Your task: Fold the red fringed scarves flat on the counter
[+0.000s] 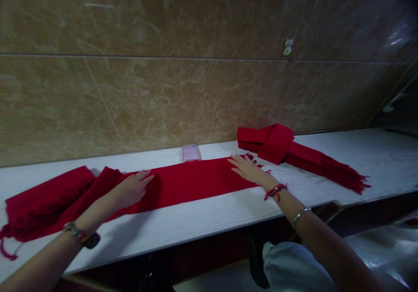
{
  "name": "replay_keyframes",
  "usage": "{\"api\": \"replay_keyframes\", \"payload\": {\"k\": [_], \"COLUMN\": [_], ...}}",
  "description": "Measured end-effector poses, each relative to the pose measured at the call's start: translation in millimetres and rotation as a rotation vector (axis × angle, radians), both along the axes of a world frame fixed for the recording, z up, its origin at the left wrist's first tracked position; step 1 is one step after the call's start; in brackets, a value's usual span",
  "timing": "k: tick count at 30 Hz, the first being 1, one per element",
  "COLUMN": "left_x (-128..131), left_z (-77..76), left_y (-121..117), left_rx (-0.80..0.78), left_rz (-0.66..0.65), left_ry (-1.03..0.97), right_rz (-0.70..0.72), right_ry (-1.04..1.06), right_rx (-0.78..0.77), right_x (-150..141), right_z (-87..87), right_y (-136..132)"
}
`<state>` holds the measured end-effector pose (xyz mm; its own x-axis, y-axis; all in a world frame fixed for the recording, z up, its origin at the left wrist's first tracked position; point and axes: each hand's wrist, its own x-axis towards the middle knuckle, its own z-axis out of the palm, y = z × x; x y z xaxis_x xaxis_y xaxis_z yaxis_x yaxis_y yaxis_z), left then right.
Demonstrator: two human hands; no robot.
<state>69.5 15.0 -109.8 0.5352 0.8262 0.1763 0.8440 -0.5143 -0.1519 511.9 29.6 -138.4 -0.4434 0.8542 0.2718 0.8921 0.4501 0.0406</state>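
A long red scarf (192,180) lies stretched flat along the white table, its fringed end at the right. My left hand (132,190) is over its left part, palm down with the fingers stretched out. Near the fringe, my right hand (246,168) rests flat on the cloth, fingers spread. To the left, a folded red fringed cloth (48,198) lies bunched up; whether it is part of the same scarf I cannot tell. Beyond my right hand lies a second red scarf (274,141), folded and looped over itself, its fringe pointing right.
The narrow white table (352,152) runs along a brown marble-tiled wall (183,100). A small pale packet or card (191,153) sits behind the scarf, close to the wall. Shiny clear plastic (385,257) shows at lower right, below the table's front edge.
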Motion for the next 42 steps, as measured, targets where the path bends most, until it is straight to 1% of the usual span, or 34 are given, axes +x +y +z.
{"api": "replay_keyframes", "payload": {"k": [2,4,5,7,9,12,14,16,18,19,21,22,23,24,25,26,28,30,32,34,36,38,39,41,42], "left_x": [49,86,97,103,95,74,59,42,21,12,0,1,7,19,35,55,97,130,145,145,139,135,134,135,136], "left_z": [0.0,-6.5,-11.4,-22.2,-30.3,-33.8,-33.8,-35.2,-37.9,-38.7,-36.3,-32.4,-27.1,-20.7,-14.3,-8.8,-3.2,-6.2,-14.9,-24.5,-30.7,-32.5,-32.2,-31.1,-30.8], "left_y": [3,6,6,7,6,0,-6,-11,-14,-14,-11,-8,-5,-2,1,3,5,4,4,4,5,7,8,9,9], "left_rx": [-0.040,-0.027,-0.040,-0.098,-0.149,-0.161,-0.156,-0.147,-0.146,-0.155,-0.186,-0.200,-0.205,-0.196,-0.181,-0.129,-0.061,-0.085,-0.162,-0.210,-0.213,-0.202,-0.204,-0.221,-0.231], "left_rz": [-0.007,-0.008,-0.003,0.009,-0.007,-0.065,-0.091,-0.108,-0.123,-0.130,-0.127,-0.127,-0.125,-0.127,-0.140,-0.125,-0.150,-0.235,-0.292,-0.312,-0.319,-0.325,-0.327,-0.325,-0.323], "left_ry": [-0.015,-0.100,-0.121,-0.122,-0.096,-0.072,-0.067,-0.074,-0.085,-0.086,-0.067,-0.050,-0.036,-0.028,-0.025,-0.055,-0.104,-0.101,-0.072,-0.058,-0.073,-0.099,-0.106,-0.108,-0.110], "right_rz": [0.026,0.068,0.077,0.063,0.018,-0.044,-0.128,-0.220,-0.249,-0.232,-0.161,-0.107,-0.040,0.028,0.093,0.156,0.203,0.200,0.163,0.099,0.018,-0.061,-0.092,-0.106,-0.075], "right_ry": [0.065,0.079,0.073,0.052,0.024,-0.036,-0.075,-0.109,-0.126,-0.112,-0.044,0.010,0.063,0.103,0.126,0.132,0.119,0.097,0.075,0.044,0.000,-0.025,-0.024,0.011,0.046], "right_rx": [-0.033,-0.105,-0.131,-0.154,-0.130,-0.078,-0.090,-0.123,-0.122,-0.100,-0.040,-0.024,-0.023,-0.037,-0.065,-0.103,-0.164,-0.185,-0.181,-0.176,-0.187,-0.209,-0.195,-0.123,-0.081], "right_x": [-20,-34,-36,-31,-13,26,51,68,75,74,61,50,36,21,6,-8,-29,-35,-24,2,35,66,77,86,83], "right_z": [2.2,-0.9,-3.9,-10.6,-16.2,-20.5,-19.6,-14.1,-3.9,2.4,14.3,18.7,21.5,22.3,21.3,18.7,10.2,1.1,-5.4,-8.4,-8.7,-6.5,-4.2,3.2,7.9], "right_y": [-8,-16,-18,-21,-21,-19,-20,-22,-25,-26,-28,-28,-30,-32,-34,-37,-45,-52,-56,-57,-56,-54,-53,-55,-56]}}
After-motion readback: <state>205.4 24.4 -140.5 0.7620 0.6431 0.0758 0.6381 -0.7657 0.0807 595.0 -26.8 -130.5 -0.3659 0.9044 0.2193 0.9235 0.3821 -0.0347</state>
